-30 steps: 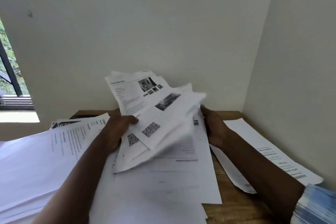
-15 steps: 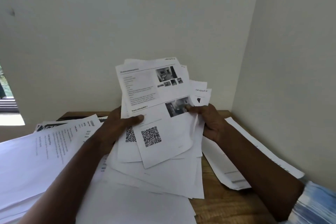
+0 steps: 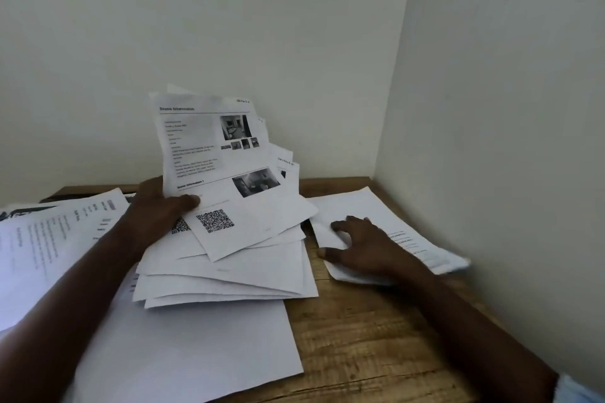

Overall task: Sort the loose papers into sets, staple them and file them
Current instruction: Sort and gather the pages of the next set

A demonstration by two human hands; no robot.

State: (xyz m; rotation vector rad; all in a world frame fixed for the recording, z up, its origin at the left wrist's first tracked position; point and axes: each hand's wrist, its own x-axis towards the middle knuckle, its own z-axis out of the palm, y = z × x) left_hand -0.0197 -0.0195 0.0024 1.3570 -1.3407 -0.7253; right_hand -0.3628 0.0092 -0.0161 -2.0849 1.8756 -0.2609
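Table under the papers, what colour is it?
The table is brown wood grain; the head view shows it.

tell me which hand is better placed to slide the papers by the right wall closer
Right, probably. The right hand lies on the papers by the wall, fingers spread; the left hand is occupied gripping the fanned sheets.

The left hand (image 3: 160,206) grips a fanned sheaf (image 3: 248,232) of printed sheets, thumb across the front page with its photos and QR code. The sheaf's top tilts up toward the wall (image 3: 262,26), and its lower edges rest on blank sheets (image 3: 196,353). Right of the sheaf, the right hand (image 3: 360,249) presses spread fingers on a stack (image 3: 353,206), perhaps several sheets, on the wooden worktop (image 3: 360,337). Left of the sheaf lies a text pile (image 3: 49,239).
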